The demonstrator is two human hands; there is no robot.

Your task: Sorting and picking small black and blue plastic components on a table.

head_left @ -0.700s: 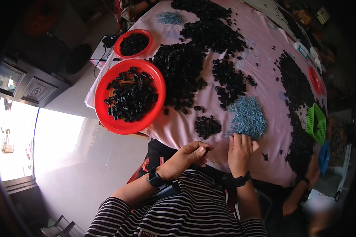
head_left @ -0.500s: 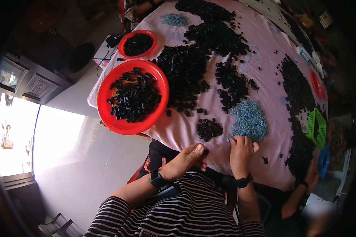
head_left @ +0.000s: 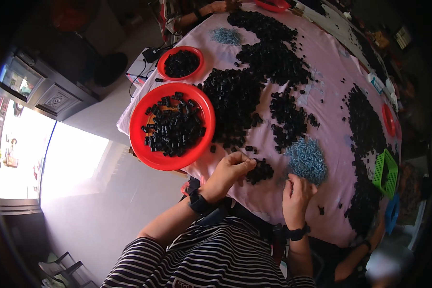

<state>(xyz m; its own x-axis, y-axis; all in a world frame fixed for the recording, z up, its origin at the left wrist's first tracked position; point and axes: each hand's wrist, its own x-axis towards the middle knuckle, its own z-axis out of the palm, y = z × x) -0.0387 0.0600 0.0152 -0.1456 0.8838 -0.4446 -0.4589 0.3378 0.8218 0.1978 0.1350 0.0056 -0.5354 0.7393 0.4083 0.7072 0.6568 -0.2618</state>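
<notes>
Left hand: bent over the left side of the small black heap, with thumb and forefinger brought together; cannot tell whether pinching a piece
Right hand: at the near edge of the blue heap, with thumb and fingers curled inward; cannot tell whether gripping anything
Small black heap: on the desk, just left of the blue heap; probably best picked singly, from the loose rim, using fingertips only
Blue heap: on the desk, just beyond the right hand; pluck lightly, to avoid dragging out neighbours
Desk edge: passing close by both wrists; work inward of it, lest small pieces drop
Big red bowl: at the left edge, holding black pieces; guard the rim from the left forearm
Large black heap: beyond the left hand, limiting forward reach
Right side: pink cloth as far as the long black heap, giving sideways room; mind the stray black pieces
Co-worker's arm: at lower right; swing the right elbow narrowly
</notes>
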